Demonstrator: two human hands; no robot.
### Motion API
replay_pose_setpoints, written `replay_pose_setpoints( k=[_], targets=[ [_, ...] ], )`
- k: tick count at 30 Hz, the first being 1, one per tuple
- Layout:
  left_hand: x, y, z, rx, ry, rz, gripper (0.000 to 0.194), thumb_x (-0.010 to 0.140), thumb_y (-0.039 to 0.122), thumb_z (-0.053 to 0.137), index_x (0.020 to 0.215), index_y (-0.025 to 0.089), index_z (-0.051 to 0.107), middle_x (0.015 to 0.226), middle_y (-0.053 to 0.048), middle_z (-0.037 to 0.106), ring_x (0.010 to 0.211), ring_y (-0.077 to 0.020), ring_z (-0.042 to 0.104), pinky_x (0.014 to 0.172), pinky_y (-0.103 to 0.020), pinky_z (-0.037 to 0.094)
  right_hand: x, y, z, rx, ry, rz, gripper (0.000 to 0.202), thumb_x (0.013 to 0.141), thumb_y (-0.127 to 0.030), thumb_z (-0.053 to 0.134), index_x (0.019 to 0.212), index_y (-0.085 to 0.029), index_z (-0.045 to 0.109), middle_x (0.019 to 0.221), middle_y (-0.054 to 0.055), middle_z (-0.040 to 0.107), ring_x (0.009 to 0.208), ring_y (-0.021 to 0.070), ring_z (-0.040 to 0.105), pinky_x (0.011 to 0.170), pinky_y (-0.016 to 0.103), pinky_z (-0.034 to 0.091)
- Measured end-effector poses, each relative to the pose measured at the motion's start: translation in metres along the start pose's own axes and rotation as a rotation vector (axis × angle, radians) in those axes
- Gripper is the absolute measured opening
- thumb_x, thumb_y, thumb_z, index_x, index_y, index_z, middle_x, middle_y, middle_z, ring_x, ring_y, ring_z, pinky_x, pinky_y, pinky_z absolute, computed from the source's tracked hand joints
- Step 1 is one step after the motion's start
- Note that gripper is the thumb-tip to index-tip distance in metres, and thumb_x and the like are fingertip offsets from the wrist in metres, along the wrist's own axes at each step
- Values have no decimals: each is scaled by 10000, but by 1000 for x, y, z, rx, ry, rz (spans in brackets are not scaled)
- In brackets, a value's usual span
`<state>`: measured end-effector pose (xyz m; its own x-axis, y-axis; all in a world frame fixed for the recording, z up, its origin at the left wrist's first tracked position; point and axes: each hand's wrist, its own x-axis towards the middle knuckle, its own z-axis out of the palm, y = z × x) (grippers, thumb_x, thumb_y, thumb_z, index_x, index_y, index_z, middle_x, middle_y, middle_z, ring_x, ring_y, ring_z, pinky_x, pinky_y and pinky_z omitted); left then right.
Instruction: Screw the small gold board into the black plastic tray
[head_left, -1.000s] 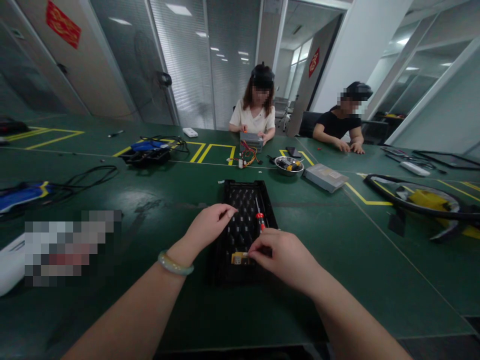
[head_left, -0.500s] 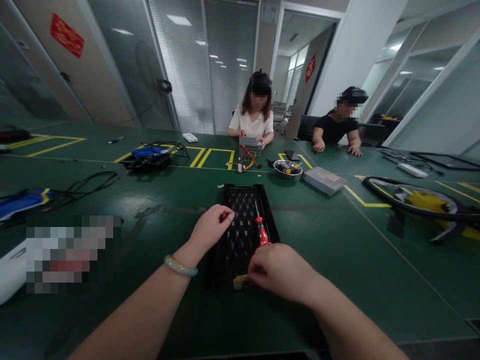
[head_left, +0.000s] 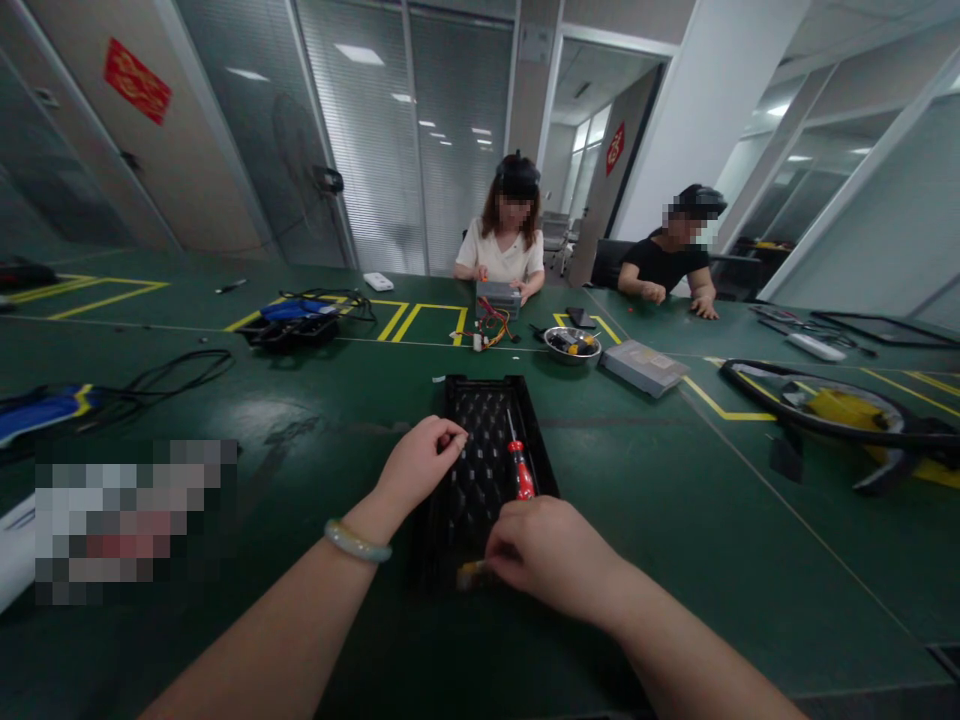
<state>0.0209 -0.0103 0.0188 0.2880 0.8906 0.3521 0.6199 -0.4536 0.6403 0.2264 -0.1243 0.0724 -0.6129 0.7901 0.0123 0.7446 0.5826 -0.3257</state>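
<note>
In front of me a long black panel (head_left: 480, 420) with raised sides and rows of small light marks lies on the green table. A screwdriver (head_left: 521, 470) with a red and black handle rests along its right part, shaft pointing away. My left hand (head_left: 420, 462), wearing a bangle, is closed in a pinch over the panel's left side; anything at its fingertips is too small to make out. At the panel's near end, my right hand (head_left: 544, 550) is closed on a small yellow-and-dark piece (head_left: 472, 573), blurred and partly hidden by the fingers.
Beyond the panel are a metal bowl (head_left: 572, 347) of small parts and a grey flat box (head_left: 643, 367). Two people sit across the table, one handling a metal box with wires (head_left: 497, 300). Blue-and-black items with cables (head_left: 292, 320) lie left, a black-rimmed object (head_left: 840, 405) right.
My right hand and the small yellow-and-dark piece have shifted slightly left and toward me. My left hand keeps its pinch over the panel's left side. The view has tilted a little.
</note>
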Motion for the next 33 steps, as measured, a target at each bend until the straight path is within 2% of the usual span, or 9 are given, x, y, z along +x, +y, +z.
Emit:
replay_pose_setpoints(
  k=[5,10,21,33],
  targets=[
    [1,-1,1,1,0,-4,229,918,356,524,934,199,691,838,-23,593,781,-175,557,718,-297,425,1,-1,2,11,9,-8,70,839,-211,649,855,-208,717,853,-8,676,781,132,609,790,270,446],
    [0,-2,0,9,-3,-3,234,919,362,521,932,203,692,834,-24,586,778,-175,554,715,-298,425,0,-5,1,47,-6,27,100,839,-208,648,896,-213,730,888,0,664,784,129,604,763,257,440],
    [0,-3,0,35,-11,-9,225,918,360,526,945,210,691,842,-22,584,777,-176,558,710,-294,424,-1,-3,0,-46,18,-47,108,891,-267,621,888,-239,726,846,-26,650,758,124,579,718,275,397],
    [0,-3,1,29,2,8,199,917,327,532,937,214,695,832,-9,572,776,-166,551,714,-293,419,0,-5,0,-13,-37,-2,111,895,-269,608,905,-231,711,899,-26,678,808,132,613,734,269,418]
  ],
)
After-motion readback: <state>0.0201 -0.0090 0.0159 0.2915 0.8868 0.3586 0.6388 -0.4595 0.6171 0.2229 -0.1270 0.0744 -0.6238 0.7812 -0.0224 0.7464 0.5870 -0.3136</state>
